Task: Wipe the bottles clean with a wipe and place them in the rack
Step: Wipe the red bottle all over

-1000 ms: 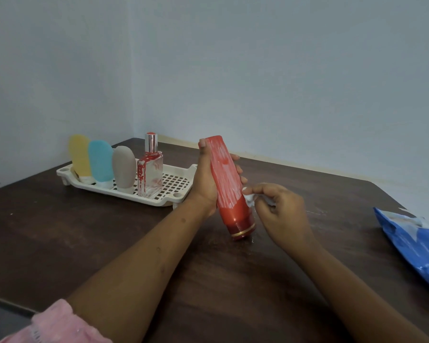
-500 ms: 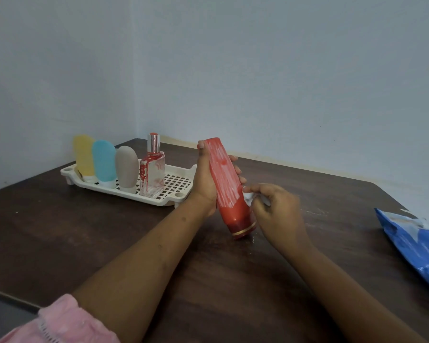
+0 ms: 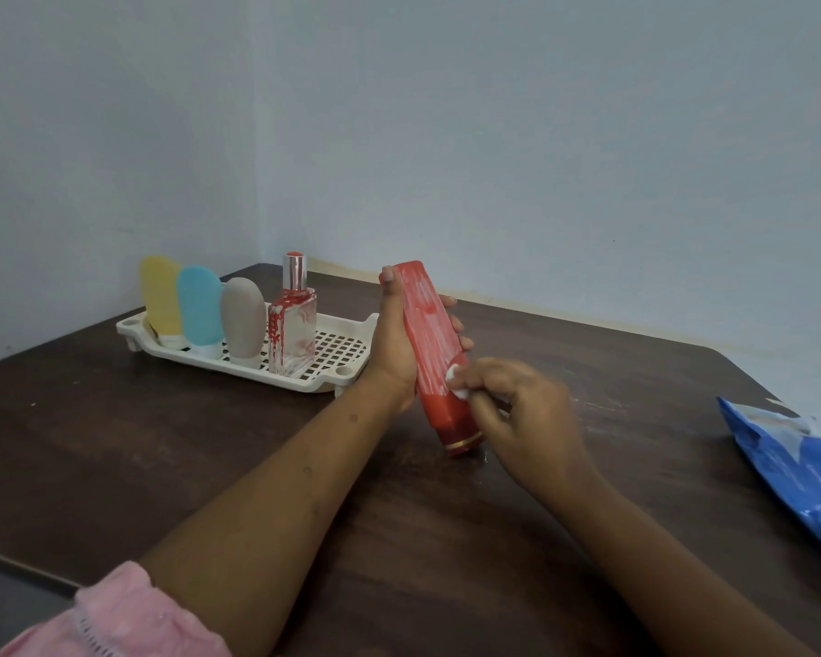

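Wiping a red bottle [image 3: 428,324] over the bench [image 3: 115,443], just right of the white rack [image 3: 304,384].
Gripped tilted, cap end down, in the left hand [image 3: 393,358], fingers curled round it; touched low on its side by a white wipe [image 3: 456,387] pinched in the right hand [image 3: 529,414].

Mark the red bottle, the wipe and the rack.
red bottle [image 3: 428,324]: head view, streaked upper body.
wipe [image 3: 456,384]: head view, visible white wad.
rack [image 3: 341,346]: head view, bare grid floor.
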Tool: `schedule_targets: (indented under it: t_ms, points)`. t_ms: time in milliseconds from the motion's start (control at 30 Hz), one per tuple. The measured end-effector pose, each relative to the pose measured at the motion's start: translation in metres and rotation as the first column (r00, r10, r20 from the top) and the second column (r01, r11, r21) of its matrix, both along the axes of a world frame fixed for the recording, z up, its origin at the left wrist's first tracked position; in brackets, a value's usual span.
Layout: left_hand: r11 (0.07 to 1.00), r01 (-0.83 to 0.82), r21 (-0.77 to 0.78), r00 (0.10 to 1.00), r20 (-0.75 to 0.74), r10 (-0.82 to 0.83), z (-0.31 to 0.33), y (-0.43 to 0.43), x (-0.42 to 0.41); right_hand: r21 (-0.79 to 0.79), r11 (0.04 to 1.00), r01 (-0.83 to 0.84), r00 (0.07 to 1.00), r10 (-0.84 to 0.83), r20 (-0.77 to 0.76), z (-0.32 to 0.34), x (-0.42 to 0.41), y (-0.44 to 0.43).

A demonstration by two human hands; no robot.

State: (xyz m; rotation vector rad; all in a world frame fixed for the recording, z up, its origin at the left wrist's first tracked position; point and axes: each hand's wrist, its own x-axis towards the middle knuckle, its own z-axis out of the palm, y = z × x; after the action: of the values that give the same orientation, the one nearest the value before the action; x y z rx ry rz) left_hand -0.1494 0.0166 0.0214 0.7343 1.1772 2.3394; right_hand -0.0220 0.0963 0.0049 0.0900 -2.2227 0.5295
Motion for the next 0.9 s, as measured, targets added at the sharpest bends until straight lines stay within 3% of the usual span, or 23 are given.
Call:
schedule_targets:
  t_ms: [167, 300, 433, 633, 767, 900]
  points:
    - [1.0, -0.004, -0.005, 1.0, 0.003, 0.004, -0.001, 0.0, 0.0, 0.008, 0.998, 0.054, 0.998, -0.054, -0.023, 0.003, -0.003, 0.001]
    - [1.0, -0.003, -0.008, 1.0, 0.004, 0.003, -0.001, 0.0, -0.001, 0.161, 0.987, -0.011, 1.0, 0.007, 0.026, 0.001, 0.0, -0.005]
    - [1.0, -0.012, -0.024, 1.0, 0.009, 0.013, 0.0, 0.0, -0.001, 0.156, 0.987, 0.029, 0.999, -0.031, 0.013, 0.002, 0.0, 0.0]
    - [1.0, -0.005, -0.019, 1.0, 0.02, 0.006, 0.0, 0.0, 0.0, 0.308, 0.951, -0.028, 0.998, 0.01, 0.062, 0.002, 0.003, -0.002]
    - [1.0, -0.008, -0.024, 1.0, 0.02, 0.008, 0.0, 0.0, 0.0, 0.318, 0.948, 0.018, 0.998, -0.035, 0.049, 0.003, 0.003, 0.002]
    - [1.0, 0.004, -0.004, 0.999, 0.042, -0.003, 0.003, 0.0, 0.001, 0.406, 0.912, -0.061, 0.994, 0.018, 0.108, 0.003, 0.002, -0.008]
